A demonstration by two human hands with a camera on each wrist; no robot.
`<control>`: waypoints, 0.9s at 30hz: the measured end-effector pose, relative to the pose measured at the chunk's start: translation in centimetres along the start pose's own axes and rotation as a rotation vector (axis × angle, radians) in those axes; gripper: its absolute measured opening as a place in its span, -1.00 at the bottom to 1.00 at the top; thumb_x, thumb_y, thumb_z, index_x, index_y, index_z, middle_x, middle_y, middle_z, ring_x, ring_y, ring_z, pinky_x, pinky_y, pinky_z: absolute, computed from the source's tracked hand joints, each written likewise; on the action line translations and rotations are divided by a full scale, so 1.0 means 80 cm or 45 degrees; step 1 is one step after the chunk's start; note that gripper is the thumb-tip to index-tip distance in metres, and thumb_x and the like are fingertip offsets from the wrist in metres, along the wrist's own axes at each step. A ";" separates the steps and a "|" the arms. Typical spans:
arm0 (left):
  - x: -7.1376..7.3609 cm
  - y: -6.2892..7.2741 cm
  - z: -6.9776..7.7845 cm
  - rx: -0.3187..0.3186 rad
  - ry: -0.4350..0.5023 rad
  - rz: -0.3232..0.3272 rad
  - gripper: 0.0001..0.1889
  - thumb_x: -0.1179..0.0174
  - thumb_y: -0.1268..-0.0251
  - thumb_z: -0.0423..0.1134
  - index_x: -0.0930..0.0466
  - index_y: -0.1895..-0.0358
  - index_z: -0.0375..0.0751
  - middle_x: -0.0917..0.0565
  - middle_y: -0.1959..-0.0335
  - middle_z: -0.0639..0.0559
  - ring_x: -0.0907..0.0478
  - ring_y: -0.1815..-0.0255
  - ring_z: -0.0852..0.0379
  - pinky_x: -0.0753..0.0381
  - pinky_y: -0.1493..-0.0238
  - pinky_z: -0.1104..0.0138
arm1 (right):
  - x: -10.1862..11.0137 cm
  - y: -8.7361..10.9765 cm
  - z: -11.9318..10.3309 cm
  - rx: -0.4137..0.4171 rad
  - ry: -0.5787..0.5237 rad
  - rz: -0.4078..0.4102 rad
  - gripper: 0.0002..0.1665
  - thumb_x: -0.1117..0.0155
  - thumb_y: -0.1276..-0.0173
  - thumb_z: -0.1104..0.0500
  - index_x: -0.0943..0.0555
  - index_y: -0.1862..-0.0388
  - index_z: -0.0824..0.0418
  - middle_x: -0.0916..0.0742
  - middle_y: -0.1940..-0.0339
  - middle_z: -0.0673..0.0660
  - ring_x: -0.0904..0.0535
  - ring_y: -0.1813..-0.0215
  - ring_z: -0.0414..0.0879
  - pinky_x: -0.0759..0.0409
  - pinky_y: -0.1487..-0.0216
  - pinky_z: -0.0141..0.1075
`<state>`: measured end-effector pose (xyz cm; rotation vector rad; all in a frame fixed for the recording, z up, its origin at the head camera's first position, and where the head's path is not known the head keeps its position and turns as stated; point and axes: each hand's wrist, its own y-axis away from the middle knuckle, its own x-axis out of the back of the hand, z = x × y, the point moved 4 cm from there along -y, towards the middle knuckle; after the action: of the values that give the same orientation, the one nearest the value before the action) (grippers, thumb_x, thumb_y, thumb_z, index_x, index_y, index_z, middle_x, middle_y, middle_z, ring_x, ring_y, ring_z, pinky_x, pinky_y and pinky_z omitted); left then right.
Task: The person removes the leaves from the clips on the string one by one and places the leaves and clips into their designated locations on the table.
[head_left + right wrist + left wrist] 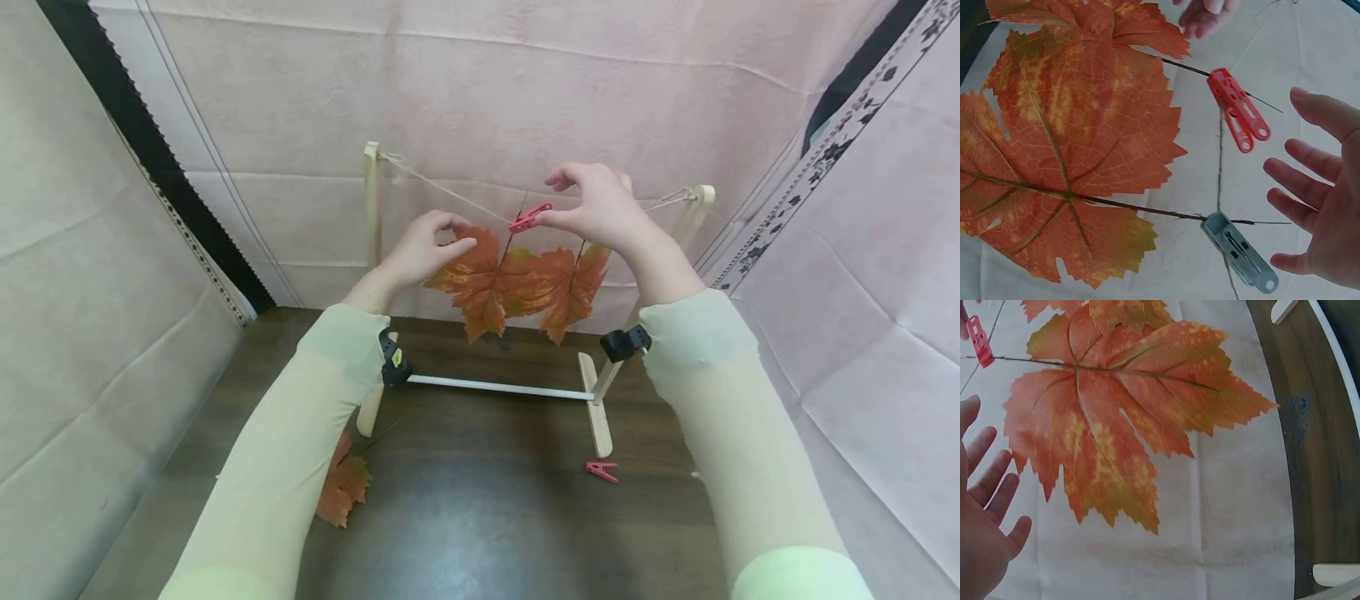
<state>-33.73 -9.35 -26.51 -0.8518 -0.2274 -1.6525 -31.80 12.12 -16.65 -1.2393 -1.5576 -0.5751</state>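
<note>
Orange leaves (pixel 483 287) hang pegged to a string (pixel 1220 162), both hands (pixel 420 250) (pixel 603 208) near them with fingers and thumbs apart.

A red clothespin (pixel 523 221) clamps an orange leaf (pixel 480 287), hung stem-up, seemingly overlapping another leaf (pixel 572 289).

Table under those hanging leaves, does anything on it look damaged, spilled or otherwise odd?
A dark, ragged patch stands out on the brown table, near its back edge below the hanging leaves. It interrupts the wood grain; I can't tell whether it's a stain or damage.
</note>
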 end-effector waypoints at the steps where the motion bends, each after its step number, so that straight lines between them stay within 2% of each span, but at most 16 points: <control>1: -0.002 -0.002 0.002 -0.011 0.000 -0.006 -0.59 -0.15 -0.29 -0.05 -0.50 -0.11 -0.19 -0.49 -0.09 -0.09 -0.36 -0.19 -0.01 -0.34 -0.26 0.10 | -0.002 -0.003 0.000 -0.007 0.010 -0.018 -0.39 -0.32 -0.21 -0.01 -0.45 -0.18 0.22 -0.58 -0.18 0.20 -0.29 -0.32 0.11 0.15 -0.35 0.10; 9: -0.019 -0.016 0.020 -0.041 -0.070 -0.057 -0.55 -0.16 -0.27 -0.03 -0.47 -0.18 -0.12 -0.47 -0.22 -0.02 -0.30 -0.29 0.04 -0.24 -0.33 0.10 | -0.016 -0.011 0.002 -0.043 0.081 -0.097 -0.48 -0.29 -0.24 -0.02 -0.49 -0.11 0.18 -0.65 -0.05 0.15 -0.42 -0.22 0.07 0.23 -0.38 0.12; 16: -0.035 -0.020 0.024 -0.044 -0.123 -0.077 -0.70 -0.15 -0.29 -0.04 -0.58 -0.03 -0.02 -0.51 -0.14 0.05 -0.31 -0.24 0.07 -0.06 -0.33 0.02 | -0.019 -0.013 0.003 -0.053 0.106 -0.118 -0.56 -0.25 -0.27 0.02 -0.54 -0.05 0.20 -0.67 -0.01 0.16 -0.46 -0.19 0.07 0.22 -0.37 0.13; 21: -0.042 -0.022 0.025 -0.050 -0.122 -0.073 -0.78 -0.16 -0.29 -0.07 -0.62 0.13 -0.09 -0.53 -0.02 0.01 -0.38 -0.06 0.07 -0.18 -0.23 0.07 | -0.018 -0.016 0.004 -0.062 0.117 -0.110 -0.56 -0.24 -0.27 0.01 -0.55 -0.06 0.22 -0.69 0.02 0.20 -0.49 -0.16 0.06 0.14 -0.34 0.12; 27: -0.043 -0.022 0.019 -0.040 -0.013 -0.104 -0.82 -0.14 -0.31 -0.17 -0.59 0.19 -0.21 -0.53 0.11 -0.06 -0.43 0.09 0.07 -0.44 -0.03 0.25 | -0.017 -0.018 0.004 -0.054 0.121 -0.130 -0.57 -0.24 -0.27 -0.02 -0.59 -0.02 0.21 -0.71 0.03 0.19 -0.50 -0.14 0.04 0.08 -0.30 0.11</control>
<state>-34.62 -5.34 -27.13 -0.8846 -0.2469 -1.7320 -33.31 11.28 -17.67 -1.1520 -1.5420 -0.7263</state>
